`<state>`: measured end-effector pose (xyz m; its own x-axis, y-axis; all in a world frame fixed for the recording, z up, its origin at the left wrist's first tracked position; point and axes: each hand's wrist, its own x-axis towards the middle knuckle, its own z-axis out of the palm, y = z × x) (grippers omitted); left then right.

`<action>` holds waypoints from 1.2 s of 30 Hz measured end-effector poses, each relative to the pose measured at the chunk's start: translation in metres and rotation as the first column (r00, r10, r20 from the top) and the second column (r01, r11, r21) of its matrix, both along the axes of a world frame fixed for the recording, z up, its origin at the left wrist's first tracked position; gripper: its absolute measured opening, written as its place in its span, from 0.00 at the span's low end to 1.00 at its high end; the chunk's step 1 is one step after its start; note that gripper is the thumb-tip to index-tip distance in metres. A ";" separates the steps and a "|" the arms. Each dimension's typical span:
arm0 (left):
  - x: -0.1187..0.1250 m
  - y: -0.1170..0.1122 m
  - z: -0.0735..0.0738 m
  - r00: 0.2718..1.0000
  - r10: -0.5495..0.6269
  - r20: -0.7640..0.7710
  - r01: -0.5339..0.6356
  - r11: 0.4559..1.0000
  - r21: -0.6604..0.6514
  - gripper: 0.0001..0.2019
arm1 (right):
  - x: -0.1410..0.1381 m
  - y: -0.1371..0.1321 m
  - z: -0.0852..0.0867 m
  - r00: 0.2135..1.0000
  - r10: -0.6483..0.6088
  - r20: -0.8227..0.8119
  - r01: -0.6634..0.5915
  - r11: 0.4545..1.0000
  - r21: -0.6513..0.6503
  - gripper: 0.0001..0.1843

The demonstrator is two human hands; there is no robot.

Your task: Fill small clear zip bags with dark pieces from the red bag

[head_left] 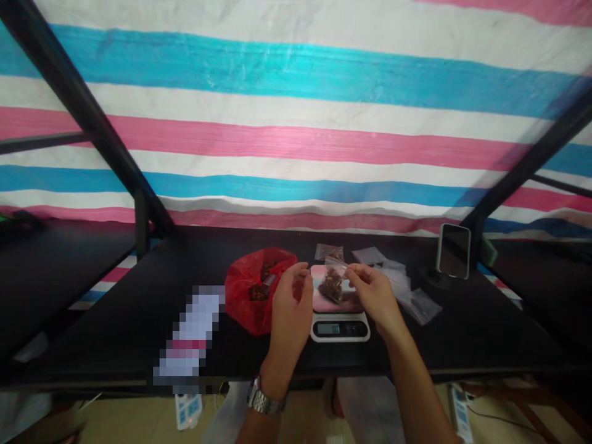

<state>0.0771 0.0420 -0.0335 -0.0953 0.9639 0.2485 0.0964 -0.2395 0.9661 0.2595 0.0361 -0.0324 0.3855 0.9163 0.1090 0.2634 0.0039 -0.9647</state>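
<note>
Clear zip bag [332,285] holding dark brown pieces is pinched at its top edge over the middle of the black desk [115,320], towards the far edge; whether its base touches the surface below cannot be told. Filling or handling of one small bag appears to be in hand, though whether its seal is closed cannot be seen, and that would decide how it may be tilted.

From the left, one pixelated strip [189,336] lies near the near edge, its detail blurred out. One red plastic bag [240,296] sits to its right, gathered open around a heap of similar dark brown pieces [259,291]. The left hand [291,308], with a metal-link wristwatch [266,394], is raised just beside the red bag, its fingers loosely curled and apart from the held bag. One digital kitchen scale [340,327] stands near the desk's middle, topped by one pink pad [324,301]; its reading is too small to tell. The right hand [377,296] has thumb and fingers pressed together on the zip bag. One further filled bag [329,251] lies behind the pad. At least two empty clear bags [409,302] lie to the right, and one smartphone [453,251] stands on a dark stand [432,277] near the far right.
</note>
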 end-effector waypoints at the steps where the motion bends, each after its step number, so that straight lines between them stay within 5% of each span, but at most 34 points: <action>1: -0.001 0.001 0.000 1.000 0.023 -0.019 -0.023 1.000 0.014 0.12 | 0.005 0.001 -0.004 0.999 -0.004 0.045 0.005 1.000 -0.018 0.22; 6: -0.007 0.007 0.007 0.994 0.096 -0.051 -0.093 0.994 0.061 0.11 | 0.026 0.006 -0.017 0.968 -0.074 0.241 0.083 0.996 -0.028 0.20; 11: -0.024 0.012 0.017 0.981 0.192 -0.040 -0.185 0.975 0.126 0.10 | 0.049 0.006 -0.020 0.878 -0.226 0.422 0.233 0.972 0.037 0.28; 13: -0.039 0.011 0.019 0.980 0.158 -0.119 -0.144 0.982 0.121 0.10 | 0.060 0.003 -0.020 0.863 -0.290 0.413 0.298 0.953 0.048 0.28; 14: -0.047 0.008 0.020 0.973 0.041 -0.227 -0.023 0.997 0.080 0.10 | 0.065 0.002 -0.020 0.858 -0.320 0.401 0.330 0.943 0.047 0.28; 16: -0.062 0.001 0.018 0.833 -0.300 -0.465 0.269 0.954 -0.134 0.10 | 0.074 -0.001 -0.020 0.849 -0.374 0.374 0.386 0.921 0.043 0.27; 18: -0.070 -0.006 0.014 0.645 -0.513 -0.567 0.340 0.856 -0.388 0.10 | 0.080 -0.004 -0.019 0.837 -0.415 0.356 0.428 0.903 0.046 0.28; 26: -0.058 -0.013 -0.003 0.474 -0.435 -0.766 0.162 0.898 -0.410 0.05 | 0.079 -0.001 -0.023 0.822 -0.468 0.323 0.454 0.882 0.123 0.28; 36: -0.057 -0.018 0.005 0.359 -0.470 -0.807 0.165 0.883 -0.441 0.13 | 0.061 0.002 -0.016 0.856 -0.442 0.269 0.439 0.895 0.076 0.28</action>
